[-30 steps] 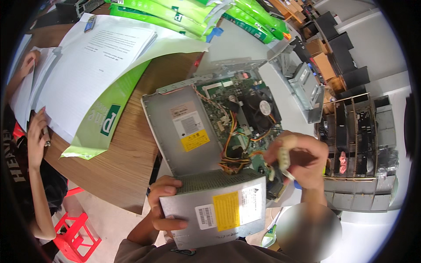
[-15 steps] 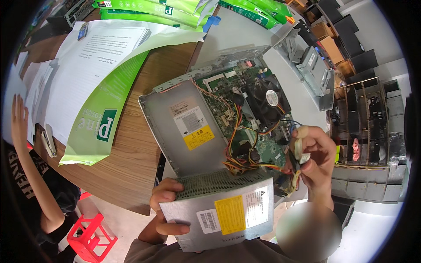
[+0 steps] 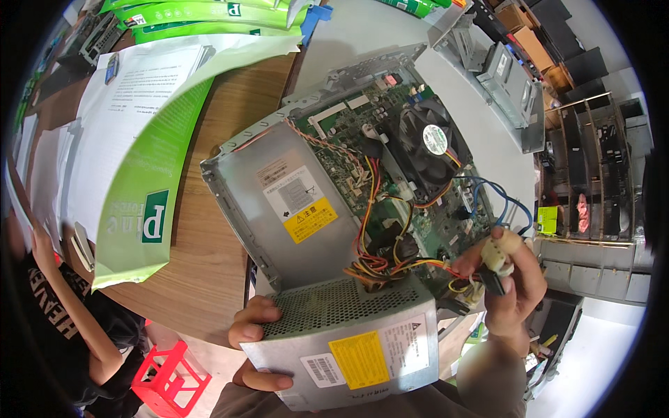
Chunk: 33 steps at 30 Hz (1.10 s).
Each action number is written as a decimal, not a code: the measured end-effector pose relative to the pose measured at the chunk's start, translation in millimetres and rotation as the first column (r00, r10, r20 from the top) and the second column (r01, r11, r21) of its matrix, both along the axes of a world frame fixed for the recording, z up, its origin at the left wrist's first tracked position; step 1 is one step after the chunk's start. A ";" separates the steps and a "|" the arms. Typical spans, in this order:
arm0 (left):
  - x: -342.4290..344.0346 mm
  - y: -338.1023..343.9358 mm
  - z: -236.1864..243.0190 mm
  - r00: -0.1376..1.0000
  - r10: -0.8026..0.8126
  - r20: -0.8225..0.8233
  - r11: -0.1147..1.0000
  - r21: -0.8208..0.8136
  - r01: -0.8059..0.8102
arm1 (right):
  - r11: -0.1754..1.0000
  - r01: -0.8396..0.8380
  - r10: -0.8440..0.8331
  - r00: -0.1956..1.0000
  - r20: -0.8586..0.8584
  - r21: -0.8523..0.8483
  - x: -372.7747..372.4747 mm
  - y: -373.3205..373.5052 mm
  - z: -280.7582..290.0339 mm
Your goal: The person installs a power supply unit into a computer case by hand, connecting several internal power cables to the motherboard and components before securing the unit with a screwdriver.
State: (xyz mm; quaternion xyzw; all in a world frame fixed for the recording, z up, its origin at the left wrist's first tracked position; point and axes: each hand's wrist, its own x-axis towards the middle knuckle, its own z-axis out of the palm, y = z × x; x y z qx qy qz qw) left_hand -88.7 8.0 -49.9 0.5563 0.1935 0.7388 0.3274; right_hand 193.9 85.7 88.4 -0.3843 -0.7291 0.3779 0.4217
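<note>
My left hand [image 3: 258, 345] grips the left side of a silver power supply [image 3: 341, 355] with a perforated top and a yellow label, at the lower middle. Above it lies an open computer case [image 3: 251, 209] exposing a green motherboard [image 3: 334, 125], a black fan [image 3: 418, 139] and bundled yellow, red and black wires [image 3: 373, 230]. At the case's lower right, my right hand [image 3: 512, 285] has its fingers closed round white and black plug connectors [image 3: 496, 258] on those wires, near a loop of blue wire [image 3: 519, 205].
Papers [image 3: 118, 90] and green paper packs [image 3: 195, 17] cover the wooden table [image 3: 230, 90] at left. A co-worker's arm [image 3: 83, 320] is beside them, above a red stool [image 3: 167, 383]. Metal panels [image 3: 505, 83] lie at upper right; a rack [image 3: 582, 174] stands at far right.
My right hand has moved right and downward with the connectors, drawing blue wires out beside the case. The power supply sits a little lower in view. The co-worker's arm has shifted.
</note>
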 end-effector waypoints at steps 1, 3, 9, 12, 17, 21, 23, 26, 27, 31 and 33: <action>-2.1 0.8 0.9 1.000 -0.008 -0.002 1.000 0.009 0.008 | 0.999 0.036 -0.036 0.999 0.021 0.000 -0.1 -0.3 -1.5; -12.8 -8.7 -2.3 0.996 -0.029 -0.084 0.997 -0.074 0.023 | 0.997 0.081 -0.081 0.997 -0.004 -0.013 0.1 -1.1 -9.0; -8.4 -29.1 9.9 0.935 -0.090 0.344 0.913 -0.347 0.215 | 0.976 0.186 -0.194 0.979 -0.058 -0.113 1.5 0.0 -29.1; -22.6 -39.4 6.3 0.919 -0.078 0.388 0.875 -0.415 0.250 | 0.963 0.187 -0.210 0.972 -0.107 -0.193 7.9 -0.8 -36.1; 3.5 -48.4 4.1 0.433 0.851 0.298 0.510 -0.665 -0.545 | 0.975 0.115 -0.147 0.975 -0.166 -0.191 8.7 2.9 -46.2; -14.5 18.8 65.8 0.968 0.249 -0.002 0.938 -0.247 -0.242 | 0.988 0.049 -0.070 0.987 -0.145 -0.146 13.8 9.2 -45.3; -20.8 46.8 86.7 0.989 0.146 -0.026 0.920 -0.363 -0.146 | 0.990 0.065 -0.087 0.981 -0.174 -0.126 13.7 9.0 -50.5; -15.1 92.8 110.7 0.905 -0.271 -0.329 0.782 -0.623 0.007 | 0.991 0.082 -0.098 0.984 -0.147 -0.109 11.1 12.0 -44.7; -17.3 109.2 113.1 0.804 -0.399 -0.442 0.791 -0.609 0.058 | 0.990 0.091 -0.102 0.990 -0.096 -0.112 11.7 13.0 -43.2; -10.6 155.8 123.3 0.652 -0.429 -0.626 0.804 -0.593 -0.041 | 0.985 0.107 -0.131 0.975 -0.182 -0.134 12.5 14.3 -47.9; 10.6 167.4 117.1 0.469 -0.307 -0.828 0.895 -0.419 -0.154 | 0.995 0.025 -0.041 0.987 -0.157 -0.100 16.4 15.8 -46.9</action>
